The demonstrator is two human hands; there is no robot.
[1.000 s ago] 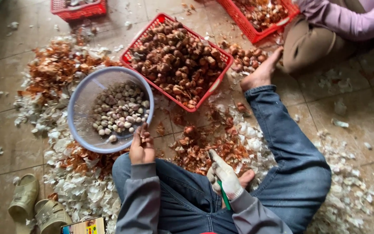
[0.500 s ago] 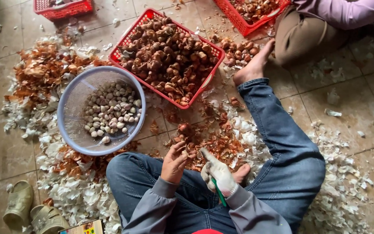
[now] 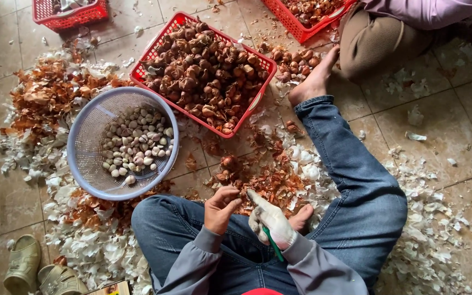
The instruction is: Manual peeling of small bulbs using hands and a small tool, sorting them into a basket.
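Left hand (image 3: pixel 220 208), bare, is seen curled w/ fingers drawn together over a small brown bulb; the piece itself is mostly hidden, so the grip can't be confirmed. Right hand (image 3: pixel 270 219), in a white glove, is closed round a green-handled tool (image 3: pixel 272 243), index finger extended toward the left hand. Both hands are held just above the lap, betw. the knees, over a heap of brown skins (image 3: pixel 269 183).

Lavender colander (image 3: pixel 86 128) w/ peeled pale cloves is noted to the left front, on the tile floor. Red crate (image 3: pixel 154 52) of unpeeled brown bulbs is set just beyond it, approx. touching. White peelings (image 3: pixel 99 248) are scattered around the legs. A second seated person (image 3: pixel 389 33) is observed at top right.
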